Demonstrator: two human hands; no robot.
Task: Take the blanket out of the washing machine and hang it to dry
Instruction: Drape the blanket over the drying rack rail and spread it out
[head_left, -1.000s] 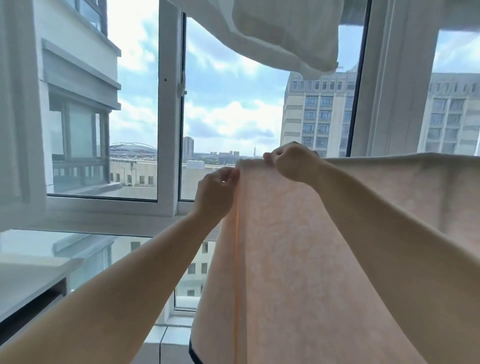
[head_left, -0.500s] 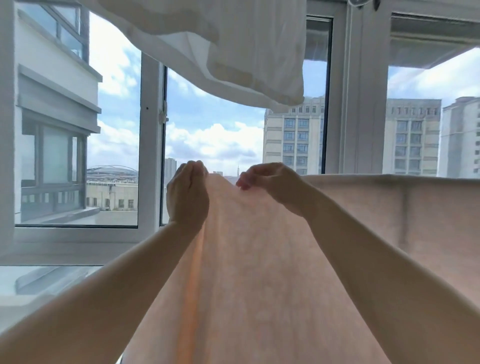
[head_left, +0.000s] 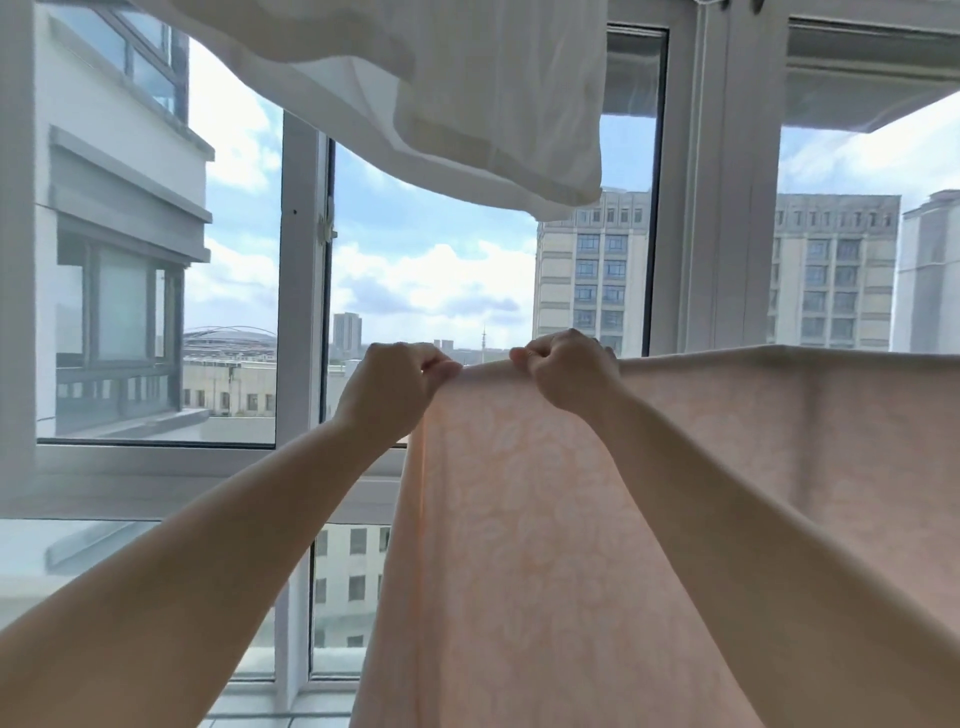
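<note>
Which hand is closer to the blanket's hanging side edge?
The left. The left hand pinches the top of the pink blanket right at the corner above that edge; the right hand grips the top farther in.

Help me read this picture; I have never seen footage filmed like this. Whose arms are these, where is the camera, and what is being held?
The camera sits on a person's head, looking forward, so the two bare arms reaching in are that person's own. There is no machine here. The left hand and the right hand each pinch the top edge of a pale pink blanket, close together near its left corner. The blanket hangs down in front of the person, and its top edge runs off to the right; what it hangs over is hidden. Above hangs a white cloth. Behind is a window with city buildings outside.
</note>
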